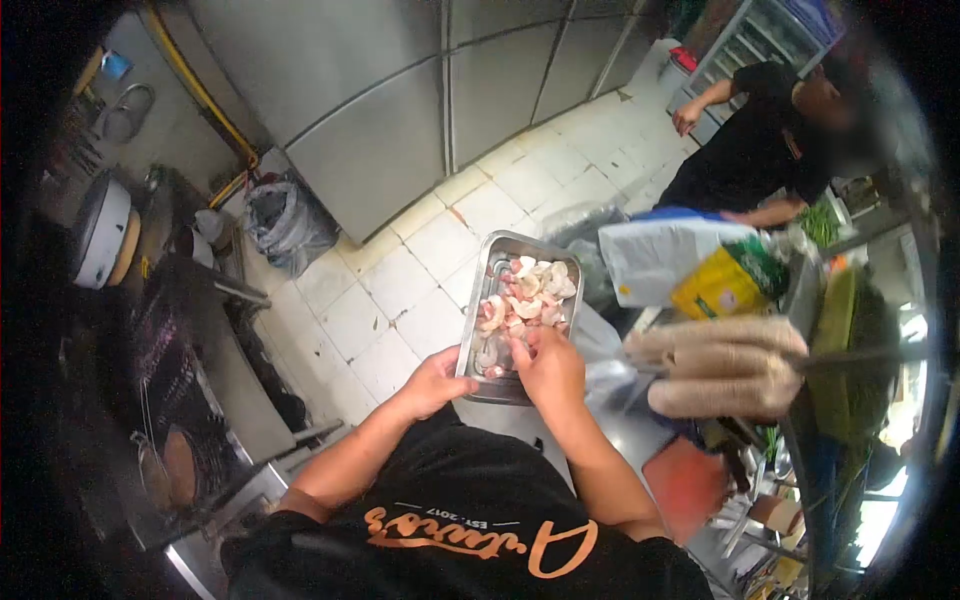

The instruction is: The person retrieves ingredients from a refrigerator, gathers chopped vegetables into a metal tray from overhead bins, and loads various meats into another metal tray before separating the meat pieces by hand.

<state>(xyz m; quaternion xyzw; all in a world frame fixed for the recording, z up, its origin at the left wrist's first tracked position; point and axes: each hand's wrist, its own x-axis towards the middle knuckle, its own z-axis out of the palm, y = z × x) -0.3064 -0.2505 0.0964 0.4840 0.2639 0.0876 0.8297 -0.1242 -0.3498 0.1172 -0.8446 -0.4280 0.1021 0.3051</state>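
Note:
A rectangular metal tray (468, 335) is held in front of my body, tilted in the view. Inside lie several pale and pinkish raw pieces, some curled like peeled raw shrimp (527, 308), mostly toward the far end. My left hand (435, 385) grips the tray's near left edge, thumb over the rim. My right hand (550, 368) reaches over the near right side into the tray. Its fingers are curled together at the pieces, and whatever they pinch is hidden.
At right are a yellow-green package (730, 282), a white bag (655, 260), beige rolls (725, 365) and a red board (685, 485). Another person (745, 140) stands at upper right. A lined bin (287, 222) stands by steel cabinets (370, 140); cooking equipment (185, 400) is at left above tiled floor (350, 320).

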